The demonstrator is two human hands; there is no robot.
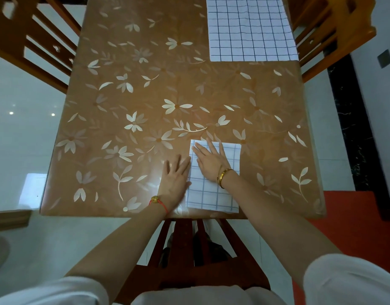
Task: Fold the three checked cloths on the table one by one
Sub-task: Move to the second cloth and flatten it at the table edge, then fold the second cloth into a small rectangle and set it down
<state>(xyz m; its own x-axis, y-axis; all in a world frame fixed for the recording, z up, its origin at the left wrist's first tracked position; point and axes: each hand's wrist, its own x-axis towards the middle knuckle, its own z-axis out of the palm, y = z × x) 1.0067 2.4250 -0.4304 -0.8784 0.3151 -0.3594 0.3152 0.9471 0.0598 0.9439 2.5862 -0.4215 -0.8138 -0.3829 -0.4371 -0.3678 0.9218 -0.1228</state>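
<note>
A folded white cloth with blue checks lies as a narrow rectangle at the table's near edge, right of centre. My right hand rests flat on its upper half with straight, spread fingers. My left hand lies flat on the table against the cloth's left edge, fingers straight, thumb touching the fabric. A second checked cloth lies spread flat at the far right corner, its top cut off by the frame. No third cloth is in view.
The table has a brown cover with pale flowers. Wooden chairs stand at the far left, far right and near edge. A red mat lies on the floor at right.
</note>
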